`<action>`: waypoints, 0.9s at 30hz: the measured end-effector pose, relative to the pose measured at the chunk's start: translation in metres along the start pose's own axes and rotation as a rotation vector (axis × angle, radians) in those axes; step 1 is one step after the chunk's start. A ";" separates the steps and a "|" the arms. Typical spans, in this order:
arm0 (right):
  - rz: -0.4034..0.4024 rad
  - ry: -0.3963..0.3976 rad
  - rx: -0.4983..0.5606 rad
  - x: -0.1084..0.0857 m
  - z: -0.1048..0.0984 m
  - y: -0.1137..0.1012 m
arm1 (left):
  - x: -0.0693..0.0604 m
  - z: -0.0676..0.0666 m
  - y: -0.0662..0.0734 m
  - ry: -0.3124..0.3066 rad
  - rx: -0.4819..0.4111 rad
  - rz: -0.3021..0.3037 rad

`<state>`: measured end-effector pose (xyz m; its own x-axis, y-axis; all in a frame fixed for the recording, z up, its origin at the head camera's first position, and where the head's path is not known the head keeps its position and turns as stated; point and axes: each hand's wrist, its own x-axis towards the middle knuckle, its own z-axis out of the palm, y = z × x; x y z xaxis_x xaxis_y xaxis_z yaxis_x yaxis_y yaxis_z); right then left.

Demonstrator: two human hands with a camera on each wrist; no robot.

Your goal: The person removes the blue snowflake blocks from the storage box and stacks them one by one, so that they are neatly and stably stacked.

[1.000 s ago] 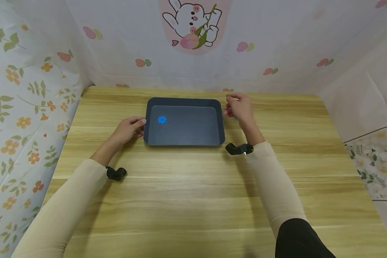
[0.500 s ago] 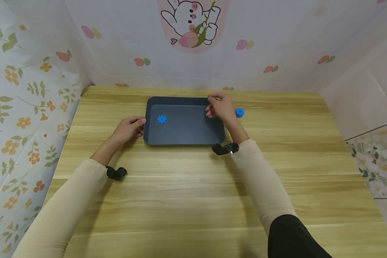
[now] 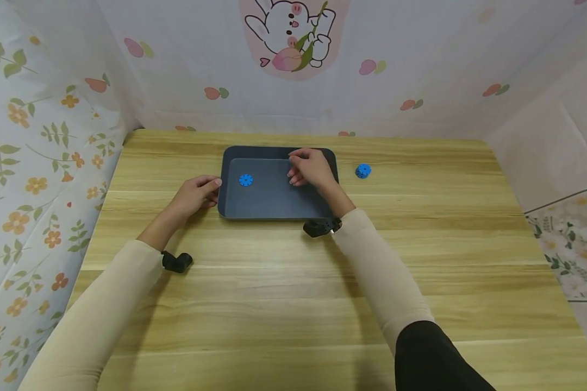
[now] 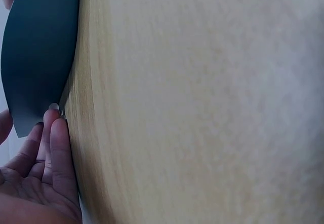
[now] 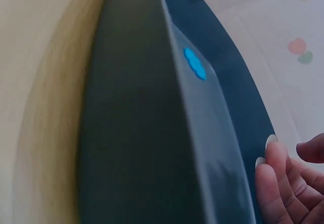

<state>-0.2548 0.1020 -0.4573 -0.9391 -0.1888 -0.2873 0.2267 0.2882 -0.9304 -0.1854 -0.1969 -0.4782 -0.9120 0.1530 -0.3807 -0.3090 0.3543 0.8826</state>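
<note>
A dark grey rectangular tray (image 3: 280, 190) lies on the table. On its floor, toward the left, sits a small blue notched disc (image 3: 245, 180). My left hand (image 3: 192, 196) grips the tray's left end, thumb at the rim and fingers against the outer wall. Over the right half of the tray, my right hand (image 3: 312, 169) hovers with loosely bent fingers. In the right wrist view its thumb and fingertips (image 5: 268, 176) stand apart, and no object shows between them. Several blue discs in a small stack (image 3: 363, 170) lie on the table right of the tray.
The wooden table (image 3: 274, 304) ends against a patterned curtain (image 3: 293, 103) at the back. Another floral curtain (image 3: 39, 179) hangs along the left side. Each wrist carries a black camera mount.
My right hand has moved left from beside the blue stack to above the tray, uncovering the stack. The left hand, tray and single disc have stayed in place.
</note>
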 end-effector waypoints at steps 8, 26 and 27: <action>0.027 -0.066 -0.012 0.004 0.024 -0.003 | 0.001 -0.001 -0.001 0.003 -0.013 -0.004; 0.075 -0.232 -0.070 0.007 0.066 -0.006 | 0.001 0.000 0.002 -0.011 -0.016 -0.008; 0.076 -0.238 -0.071 0.008 0.067 -0.006 | 0.001 0.000 0.002 -0.008 -0.010 -0.008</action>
<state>-0.2459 0.0355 -0.4690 -0.8308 -0.3775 -0.4089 0.2674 0.3735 -0.8882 -0.1868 -0.1964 -0.4771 -0.9073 0.1579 -0.3898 -0.3189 0.3459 0.8824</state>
